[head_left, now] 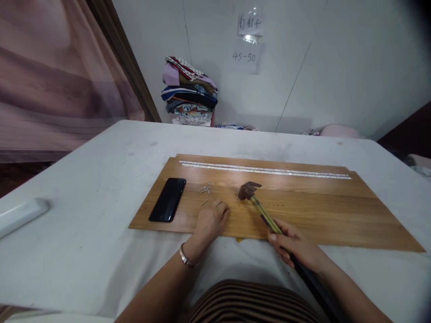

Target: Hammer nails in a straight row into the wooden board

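Observation:
My right hand (296, 244) is wrapped around the handle of a claw hammer (266, 215). Its rusty head is over the wooden board (319, 206), near a row of small dark holes or nail spots. On the board's front part rests my left hand (213, 217), fingers curled together; whatever they may hold is hidden. A single nail (204, 202) lies just beyond that hand. Farther back is a small pile of nails (204, 188).
A black phone (167, 199) lies on the board's left end. Two white measuring strips (266, 170) run along its back. The white table (84, 188) carries a white object (23, 215) at left. Folded clothes (190, 92) are stacked behind, by the wall.

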Tool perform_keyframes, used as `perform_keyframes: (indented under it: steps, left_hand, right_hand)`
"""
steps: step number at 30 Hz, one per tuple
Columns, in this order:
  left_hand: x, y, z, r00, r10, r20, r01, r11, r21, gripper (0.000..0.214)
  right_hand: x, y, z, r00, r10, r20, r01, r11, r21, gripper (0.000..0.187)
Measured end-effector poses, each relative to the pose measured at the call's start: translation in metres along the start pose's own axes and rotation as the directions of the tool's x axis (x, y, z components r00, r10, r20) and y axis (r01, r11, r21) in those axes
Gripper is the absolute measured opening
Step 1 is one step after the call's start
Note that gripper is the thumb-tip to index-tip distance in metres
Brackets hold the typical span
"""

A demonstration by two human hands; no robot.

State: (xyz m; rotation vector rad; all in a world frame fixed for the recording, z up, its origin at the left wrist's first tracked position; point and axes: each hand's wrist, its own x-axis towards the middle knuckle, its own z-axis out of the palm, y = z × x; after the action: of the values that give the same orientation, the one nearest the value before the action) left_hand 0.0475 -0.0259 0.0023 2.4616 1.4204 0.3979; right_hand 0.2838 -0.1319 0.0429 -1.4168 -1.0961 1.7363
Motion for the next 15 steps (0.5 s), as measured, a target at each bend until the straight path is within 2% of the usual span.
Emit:
perform_keyframes:
  steps: [6,9,15]
  left_hand:
    - [0.000,0.000,0.003,1.000,-0.004,-0.018,0.004,1.000,-0.007,0.019]
    - [0.001,-0.004,0.004,0.998,-0.041,-0.053,0.041,0.999,-0.003,0.020]
    - [0.005,-0.022,-0.010,0.980,-0.094,-0.176,0.095,0.995,0.001,0.019]
  right_hand:
    - [0.002,0.005,-0.002,1.000,-0.003,0.019,0.002,1.000,0.023,0.037]
    - [0.000,0.001,-0.001,1.000,-0.011,0.002,0.010,1.000,0.009,0.034]
    - [-0.004,-0.002,-0.001,1.000,-0.009,-0.005,0.010,1.000,0.007,0.040]
